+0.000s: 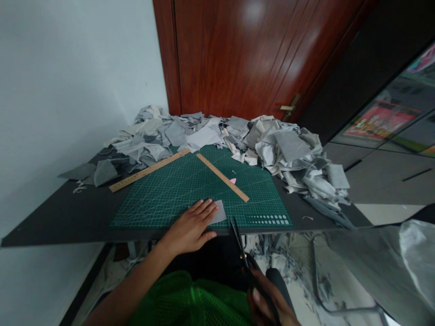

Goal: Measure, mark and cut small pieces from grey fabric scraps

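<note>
From where I stood, the small piece of grey fabric lay flat near the front edge of the green mat, its right-hand part showing as a pale, straight-edged patch and the rest hidden under the left hand. The scissors, dark with a brass-coloured pivot, were gripped in the right hand, pointing away from the person and leaning a little left. Their slender blades stood slightly parted, tips just beside the fabric's near right corner.

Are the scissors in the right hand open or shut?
Slightly open: the scissors show a narrow gap between their blades toward the tips.
</note>
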The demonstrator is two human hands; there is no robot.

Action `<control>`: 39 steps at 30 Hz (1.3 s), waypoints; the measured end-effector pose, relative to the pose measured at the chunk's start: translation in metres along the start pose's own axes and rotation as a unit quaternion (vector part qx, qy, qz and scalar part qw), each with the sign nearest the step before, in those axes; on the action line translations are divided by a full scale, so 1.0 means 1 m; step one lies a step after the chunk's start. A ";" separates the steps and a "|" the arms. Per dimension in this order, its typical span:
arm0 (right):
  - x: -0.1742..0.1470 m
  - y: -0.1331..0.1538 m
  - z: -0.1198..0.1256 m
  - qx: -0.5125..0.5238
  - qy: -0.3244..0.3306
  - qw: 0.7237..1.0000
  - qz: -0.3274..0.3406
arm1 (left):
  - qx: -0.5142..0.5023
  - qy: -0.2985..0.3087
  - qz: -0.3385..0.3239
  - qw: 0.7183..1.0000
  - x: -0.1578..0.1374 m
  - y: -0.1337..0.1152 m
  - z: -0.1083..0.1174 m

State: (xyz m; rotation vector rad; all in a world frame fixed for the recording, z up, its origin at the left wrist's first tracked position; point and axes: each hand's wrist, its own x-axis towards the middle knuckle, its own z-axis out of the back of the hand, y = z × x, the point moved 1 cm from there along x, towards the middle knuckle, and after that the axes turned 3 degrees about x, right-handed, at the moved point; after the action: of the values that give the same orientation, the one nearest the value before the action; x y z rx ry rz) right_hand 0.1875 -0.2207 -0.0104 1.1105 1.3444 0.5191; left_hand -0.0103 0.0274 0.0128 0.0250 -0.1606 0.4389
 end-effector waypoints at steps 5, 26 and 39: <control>0.008 0.011 -0.015 -0.007 0.023 0.999 -0.024 | -0.003 0.005 0.007 1.000 0.001 0.000 0.000; 0.022 0.025 -0.020 -0.040 0.067 0.997 -0.014 | -0.028 -0.004 0.007 1.000 0.001 -0.001 0.001; 0.015 0.035 -0.030 -0.064 0.072 0.995 -0.001 | -0.017 0.017 0.015 1.000 0.002 -0.002 0.003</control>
State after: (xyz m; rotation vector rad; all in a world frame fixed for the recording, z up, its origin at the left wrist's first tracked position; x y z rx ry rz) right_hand 0.1729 -0.1827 0.0162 0.9813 1.4168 0.6849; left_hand -0.0080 0.0261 0.0159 -0.0186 -0.1361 0.4657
